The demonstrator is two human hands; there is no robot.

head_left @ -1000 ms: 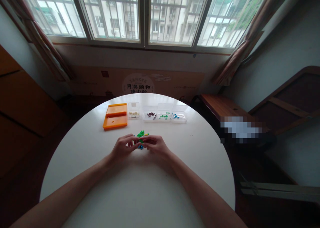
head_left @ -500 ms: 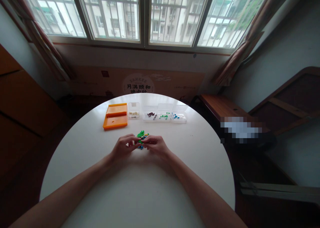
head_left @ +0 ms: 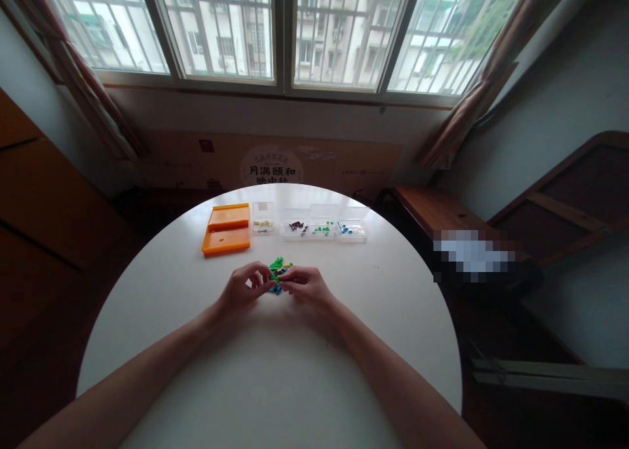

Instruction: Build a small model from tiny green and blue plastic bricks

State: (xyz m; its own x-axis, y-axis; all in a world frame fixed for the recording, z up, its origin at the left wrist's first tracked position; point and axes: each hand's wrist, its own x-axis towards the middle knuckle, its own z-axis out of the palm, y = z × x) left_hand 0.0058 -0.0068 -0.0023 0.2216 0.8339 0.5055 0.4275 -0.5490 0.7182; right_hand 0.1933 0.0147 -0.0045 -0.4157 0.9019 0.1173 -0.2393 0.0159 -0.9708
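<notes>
A small heap of green, blue, yellow and dark toy pieces (head_left: 278, 263) lies near the middle of the white table, partly covered by my fingers. My left hand (head_left: 246, 285) reaches in from the left, thumb and fingers pinched at a small green piece (head_left: 274, 278). From the right, my right hand (head_left: 307, 284) meets it with its fingertips closed at the same green piece. Blue pieces (head_left: 276, 290) show just below my fingertips. The exact shape of the held piece is too small to make out.
An open orange case (head_left: 227, 240) stands at the far left of the round table (head_left: 275, 377). Right of it are a clear box with pale pieces (head_left: 263, 224) and open clear boxes with dark (head_left: 297, 226), green (head_left: 324, 229) and blue (head_left: 346, 228) pieces.
My left fingers have shifted slightly left and curled, so more of the heap shows between the hands. My right hand stays nearly in place.
</notes>
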